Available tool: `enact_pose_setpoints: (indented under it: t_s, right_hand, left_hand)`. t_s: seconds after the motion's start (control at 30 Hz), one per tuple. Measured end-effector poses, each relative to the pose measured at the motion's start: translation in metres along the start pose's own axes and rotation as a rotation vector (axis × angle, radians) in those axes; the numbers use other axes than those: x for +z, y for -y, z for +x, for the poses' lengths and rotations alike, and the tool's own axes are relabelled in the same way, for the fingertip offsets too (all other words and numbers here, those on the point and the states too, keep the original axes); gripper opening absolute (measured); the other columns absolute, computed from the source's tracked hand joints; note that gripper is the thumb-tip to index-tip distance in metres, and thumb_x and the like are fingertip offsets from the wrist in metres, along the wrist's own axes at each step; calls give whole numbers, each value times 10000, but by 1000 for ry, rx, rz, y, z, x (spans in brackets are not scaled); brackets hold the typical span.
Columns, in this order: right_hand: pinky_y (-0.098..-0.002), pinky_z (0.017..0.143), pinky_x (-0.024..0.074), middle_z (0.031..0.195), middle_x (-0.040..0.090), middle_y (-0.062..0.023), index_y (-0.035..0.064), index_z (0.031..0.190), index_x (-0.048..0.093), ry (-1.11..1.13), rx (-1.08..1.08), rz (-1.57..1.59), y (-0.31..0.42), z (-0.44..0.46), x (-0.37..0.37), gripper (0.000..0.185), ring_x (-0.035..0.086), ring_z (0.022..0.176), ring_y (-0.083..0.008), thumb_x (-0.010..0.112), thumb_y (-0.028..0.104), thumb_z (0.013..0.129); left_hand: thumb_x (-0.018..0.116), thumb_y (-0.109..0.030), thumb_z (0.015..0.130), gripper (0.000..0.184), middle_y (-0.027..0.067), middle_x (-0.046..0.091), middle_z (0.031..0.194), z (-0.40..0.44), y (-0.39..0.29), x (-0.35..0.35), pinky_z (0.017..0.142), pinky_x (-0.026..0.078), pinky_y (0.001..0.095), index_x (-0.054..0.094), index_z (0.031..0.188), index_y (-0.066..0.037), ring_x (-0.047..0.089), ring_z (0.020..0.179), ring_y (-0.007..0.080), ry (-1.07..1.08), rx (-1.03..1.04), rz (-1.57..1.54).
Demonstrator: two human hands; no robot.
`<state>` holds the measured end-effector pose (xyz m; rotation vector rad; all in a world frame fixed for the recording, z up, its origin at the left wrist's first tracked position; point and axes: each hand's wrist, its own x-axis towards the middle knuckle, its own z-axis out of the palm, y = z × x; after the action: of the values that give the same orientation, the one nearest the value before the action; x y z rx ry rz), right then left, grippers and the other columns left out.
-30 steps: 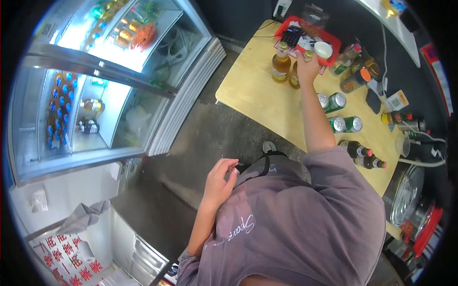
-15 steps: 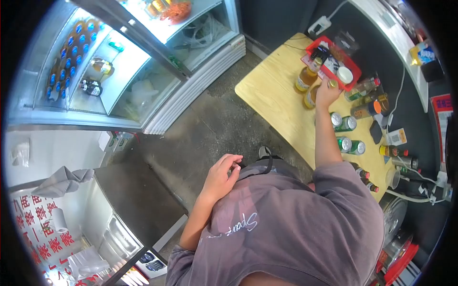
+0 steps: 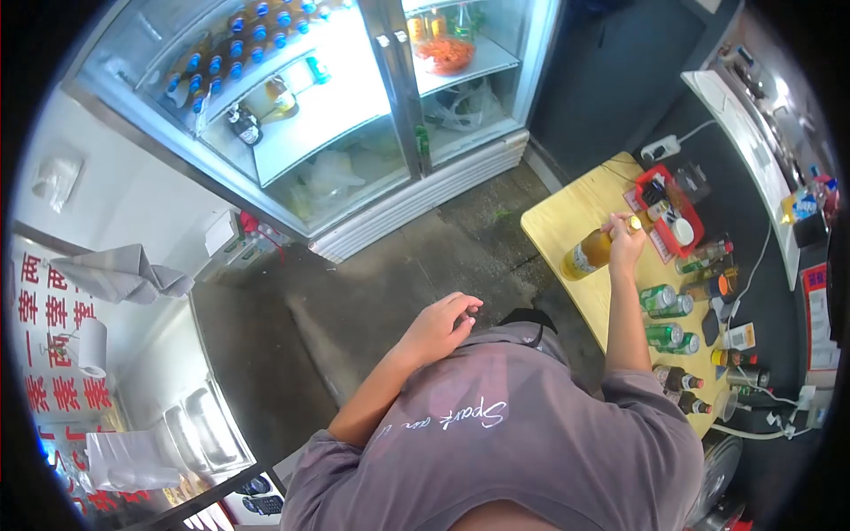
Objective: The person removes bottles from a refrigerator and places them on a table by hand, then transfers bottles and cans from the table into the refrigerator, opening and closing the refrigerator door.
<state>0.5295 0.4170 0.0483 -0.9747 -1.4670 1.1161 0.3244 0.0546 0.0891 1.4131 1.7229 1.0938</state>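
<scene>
Amber bottle (image 3: 584,255), one, at three o'clock in the view: neck covered by the fingers, label too blurred to read; whether its base rested on the wooden table (image 3: 560,218) or hung above it could not be told. Second bottle (image 3: 657,211), at two o'clock from the first: only cap and neck showed, the body hidden behind the hand and the first bottle. Refrigerator (image 3: 416,200), glass-fronted, at eleven o'clock: top cut off by the frame edge. Right hand (image 3: 625,239): wrapped about the amber bottle's neck just under the gold cap, forearm bare and running toward twelve o'clock from the sleeve. Left hand (image 3: 443,327): just below centre, in front of the shirt (image 3: 496,442), holding nothing visible, fingers loosely curled; whether thumb and fingertips met could not be told. Red tray (image 3: 697,230), at two o'clock from the amber bottle, partly behind the second bottle. Green cans (image 3: 657,297), four, at four o'clock from the amber bottle, right beside the right forearm. Brown bottles (image 3: 670,378), two, lying beyond the cans at four o'clock in the view. Grey cloth (image 3: 124,273), crumpled, at nine o'clock.
</scene>
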Motion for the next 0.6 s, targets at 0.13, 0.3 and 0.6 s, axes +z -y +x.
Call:
enact_pose_setpoints:
  t_s: [0.13,0.3,0.6]
  right_hand:
    - [-279,648,493,723,650,-71,-24,966,679,171,32,138,28,-5,56,94,622,643,-151,655,33,895]
    - [-286,652,502,703,620,-54,-45,1056,678,378,47,227,61,1,137,183,622,643,-150,655,9,882]
    - [-258,620,453,674,609,-18,-42,1191,674,680,72,282,46,60,297,327,596,630,-116,667,20,870]
  left_hand:
    - [597,-58,937,297,112,652,1092,-10,19,-15,808,539,334,613,1232,-28,678,941,232,-40,-6,-38]
    - [605,-58,938,291,113,660,1081,-9,32,-27,810,539,336,617,1227,-28,676,950,229,-105,-35,-59]
    - [612,-46,937,293,114,667,1086,17,52,-56,822,535,339,612,1230,-25,671,952,232,-296,-242,-58]
